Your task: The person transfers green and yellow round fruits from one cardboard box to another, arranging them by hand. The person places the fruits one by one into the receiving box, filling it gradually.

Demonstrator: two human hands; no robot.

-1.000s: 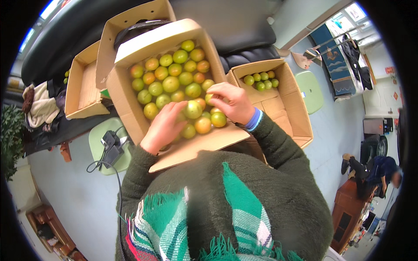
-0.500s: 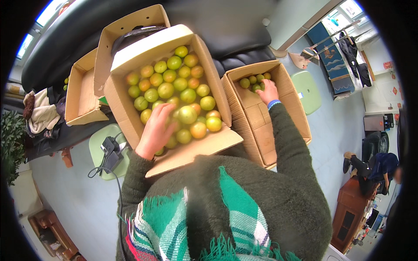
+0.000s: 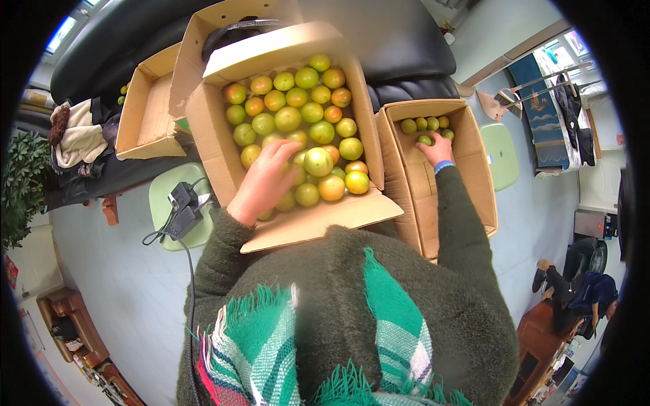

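Note:
A large open cardboard box (image 3: 203, 128) in front of me holds many green and orange-tinged tomatoes (image 3: 288, 118). My left hand (image 3: 265, 181) reaches over its near left side, fingers spread and touching the tomatoes; part of what lies under the palm is hidden. To the right stands a second, longer cardboard box (image 3: 484, 179), with several green tomatoes (image 3: 421, 124) gathered at its far end. Inside it, my right hand (image 3: 439, 151) has its fingers closed on a green tomato (image 3: 424, 140), close beside the others.
A black sofa (image 3: 406, 51) runs behind the boxes. Another cardboard box (image 3: 150, 108) sits at the left, near a heap of clothes (image 3: 80, 135). A green stool (image 3: 162, 196) carries a black power adapter (image 3: 183, 210) with a cable. Another green stool (image 3: 500, 159) stands at right.
The view has shifted, so the boxes appear farther right and slightly higher. My right hand's fingers now show around a green tomato near the others; my left hand stays over the big box.

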